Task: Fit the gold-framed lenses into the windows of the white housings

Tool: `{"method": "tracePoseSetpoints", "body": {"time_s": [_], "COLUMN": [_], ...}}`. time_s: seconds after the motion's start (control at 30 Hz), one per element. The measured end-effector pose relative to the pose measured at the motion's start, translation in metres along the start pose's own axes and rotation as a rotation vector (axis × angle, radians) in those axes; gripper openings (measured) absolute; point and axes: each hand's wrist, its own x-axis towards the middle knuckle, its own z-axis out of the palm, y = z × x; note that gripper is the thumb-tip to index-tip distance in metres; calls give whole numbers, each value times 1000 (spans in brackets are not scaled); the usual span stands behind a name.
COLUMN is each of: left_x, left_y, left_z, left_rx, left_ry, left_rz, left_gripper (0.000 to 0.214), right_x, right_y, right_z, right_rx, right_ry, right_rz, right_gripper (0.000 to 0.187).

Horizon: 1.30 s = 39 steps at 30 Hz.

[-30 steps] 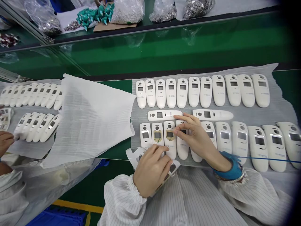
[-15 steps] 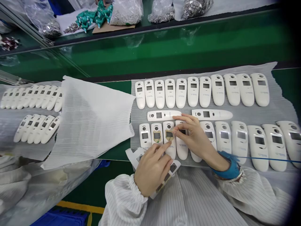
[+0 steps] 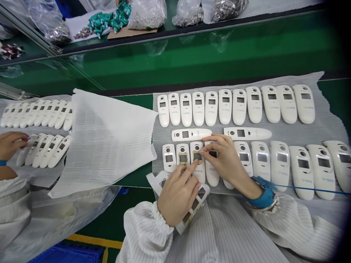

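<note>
A row of white thermometer casings lies before me. On one casing, a tan-edged screen film sits over the display window. My right hand pinches at the film's right edge with thumb and index finger. My left hand rests its stretched index fingertip near the film's lower edge. Its other fingers curl over a backing sheet with several films, partly hidden beneath the hand. The neighbouring casing to the left also bears a tan-edged film.
Another row of casings lies farther back, with two casings sideways between the rows. White foam sheeting spreads to the left. Beyond it, a co-worker's hand touches other casings. Bags of small parts stand on the shelf above.
My right fingertips have shifted slightly down and left at the film's edge. My left hand has barely moved. A co-worker's hand has come into view at the far left.
</note>
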Motion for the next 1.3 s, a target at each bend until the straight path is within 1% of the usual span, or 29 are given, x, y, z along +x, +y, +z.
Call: {"method": "tracePoseSetpoints", "body": {"time_s": [0.2,0.3,0.37,0.5,0.6,0.67,0.7,0.77,0.8,0.83,0.87,0.93,0.97,1.0,1.03,1.07,1.1,1.13,1.17,1.23,1.27,1.3], "left_x": [13,16,17,16,16,15,15,13,12,12,12,13,14,15,15,16,16,16,16,16,16,17], "left_y": [0,0,1,3,2,1,0,-3,-5,-7,-9,-14,-16,-18,-19,-20,-20,-19,-17,-13,-10,-9], "left_z": [1,3,4,4,-1,-9,-14,-25,-31,-36,-40,-47,-49,-51,-52,-53,-54,-55,-56,-56,-56,-56], "left_rx": [131,197,245,309,271,173,101,-64,-139,-199,-242,-290,-302,-308,-309,-304,-294,-287,-286,-284,-281,-278], "left_ry": [-13,-45,-72,-102,-84,-57,-44,-41,-47,-49,-47,-21,-7,-2,1,11,31,46,50,10,-34,-78], "left_rz": [2,-7,1,6,8,-10,-25,-66,-88,-108,-131,-182,-210,-237,-257,-263,-247,-203,-139,-13,20,21], "left_gripper": [28,26,23,18,19,20,21,22,24,26,28,33,36,37,38,36,31,24,20,29,31,29], "right_x": [-5,-10,-12,-16,-17,-18,-18,-19,-19,-20,-22,-26,-28,-30,-31,-32,-32,-32,-32,-30,-30,-30], "right_y": [-8,-12,-13,-10,-8,-10,-12,-19,-24,-29,-34,-42,-44,-46,-46,-46,-45,-44,-42,-41,-40,-40], "right_z": [-1,-3,-6,-8,-8,-10,-12,-19,-24,-29,-33,-38,-39,-38,-36,-34,-32,-30,-28,-28,-28,-29], "right_rx": [-224,-272,-264,-271,-333,-335,-294,-111,14,142,252,392,435,463,486,509,534,556,575,605,609,607], "right_ry": [123,104,87,121,55,30,36,15,-45,-146,-280,-536,-613,-652,-654,-635,-611,-595,-583,-573,-572,-567], "right_rz": [-197,-255,-273,-310,-334,-308,-286,-233,-192,-139,-77,54,109,152,181,200,207,207,205,204,213,226], "right_gripper": [7,6,10,18,21,21,20,18,18,19,26,52,60,60,53,41,29,20,16,15,14,13]}}
